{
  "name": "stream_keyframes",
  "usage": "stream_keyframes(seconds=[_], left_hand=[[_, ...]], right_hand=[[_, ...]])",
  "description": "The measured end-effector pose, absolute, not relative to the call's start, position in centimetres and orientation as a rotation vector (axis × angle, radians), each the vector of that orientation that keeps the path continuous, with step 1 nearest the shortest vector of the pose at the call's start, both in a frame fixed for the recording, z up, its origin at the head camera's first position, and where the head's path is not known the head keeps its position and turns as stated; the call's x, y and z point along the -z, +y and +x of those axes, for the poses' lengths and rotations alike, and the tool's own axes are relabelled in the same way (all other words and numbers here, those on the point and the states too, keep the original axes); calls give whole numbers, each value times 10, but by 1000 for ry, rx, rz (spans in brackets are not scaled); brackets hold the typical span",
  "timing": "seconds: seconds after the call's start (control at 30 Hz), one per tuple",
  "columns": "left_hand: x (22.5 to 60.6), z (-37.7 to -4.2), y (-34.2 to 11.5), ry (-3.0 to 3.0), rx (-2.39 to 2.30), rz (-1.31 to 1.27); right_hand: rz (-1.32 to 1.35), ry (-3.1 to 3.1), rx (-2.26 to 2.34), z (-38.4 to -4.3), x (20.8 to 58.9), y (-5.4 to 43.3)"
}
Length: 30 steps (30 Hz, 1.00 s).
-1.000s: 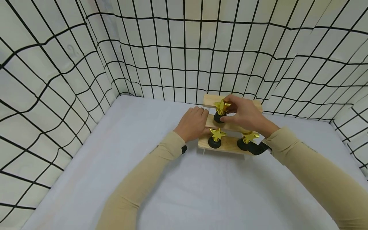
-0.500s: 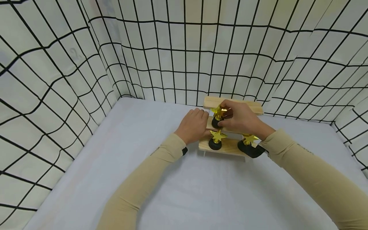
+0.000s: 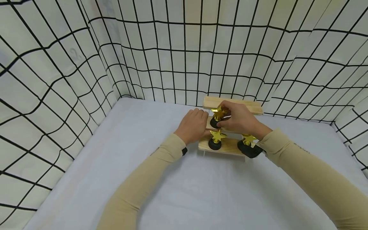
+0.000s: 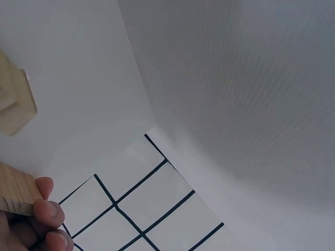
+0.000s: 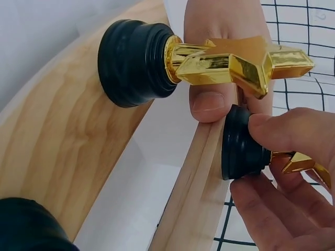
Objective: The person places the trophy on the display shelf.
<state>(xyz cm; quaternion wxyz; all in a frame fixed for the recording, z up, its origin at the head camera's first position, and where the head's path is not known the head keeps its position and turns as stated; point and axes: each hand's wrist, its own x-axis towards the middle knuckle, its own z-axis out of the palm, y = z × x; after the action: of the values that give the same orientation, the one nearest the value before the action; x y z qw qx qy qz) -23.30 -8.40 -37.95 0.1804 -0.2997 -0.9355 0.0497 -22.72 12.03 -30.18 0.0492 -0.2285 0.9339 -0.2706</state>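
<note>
Under the wooden stand [image 3: 230,146] I've got white tabletop [image 3: 184,195]. At the stand's left end, my left hand [image 3: 192,125] grips the middle step [image 5: 205,193] and my right hand [image 3: 241,118] pinches a gold star trophy [image 3: 217,117] there by its black base [image 5: 242,146]. I'd brace the stand, settle the base flat, then let go slowly tbh.
</note>
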Motion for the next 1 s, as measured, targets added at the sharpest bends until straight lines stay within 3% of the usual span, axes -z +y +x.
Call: stream_keyframes(seconds=[0.5,1.0], left_hand=[[378,-231,-82,-2681,-122,-833],[378,-234,-82,-2673,-183,-837]], right_hand=[[-665,2858,797,-215,281,140],[-522,3057,937,-186,252,211]])
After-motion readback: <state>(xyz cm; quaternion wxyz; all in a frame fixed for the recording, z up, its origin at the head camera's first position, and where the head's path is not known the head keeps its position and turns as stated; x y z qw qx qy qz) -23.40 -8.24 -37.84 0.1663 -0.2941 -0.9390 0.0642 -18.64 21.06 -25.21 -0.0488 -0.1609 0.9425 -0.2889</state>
